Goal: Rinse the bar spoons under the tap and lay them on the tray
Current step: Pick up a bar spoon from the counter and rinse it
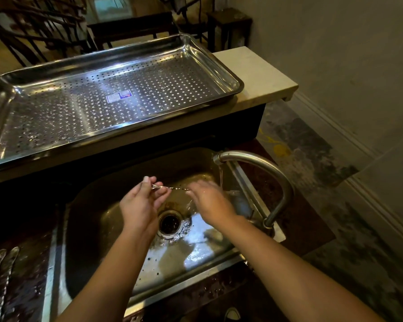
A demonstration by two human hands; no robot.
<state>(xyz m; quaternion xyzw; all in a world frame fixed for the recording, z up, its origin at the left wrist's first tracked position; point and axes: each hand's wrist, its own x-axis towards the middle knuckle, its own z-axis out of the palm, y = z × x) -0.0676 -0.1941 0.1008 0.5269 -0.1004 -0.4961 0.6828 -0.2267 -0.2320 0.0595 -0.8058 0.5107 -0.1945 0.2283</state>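
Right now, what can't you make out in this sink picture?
- Bar spoon bowl end: head view, hidden under the right hand.
- Two spare spoons on the counter: handles cut off by the lower left edge.
- Tray sticker: print too small.
- Left hand: covers the spoon's other tip.

A thin twisted-stem bar spoon (pixel 172 188) lies level across the middle of the frame, over the sink basin (pixel 107 205). Two more bar spoons (pixel 2 270) rest side by side at lower left on the wet desk. The perforated steel tray (pixel 116 94) fills the upper left. The curved tap (pixel 265 173) runs at right.
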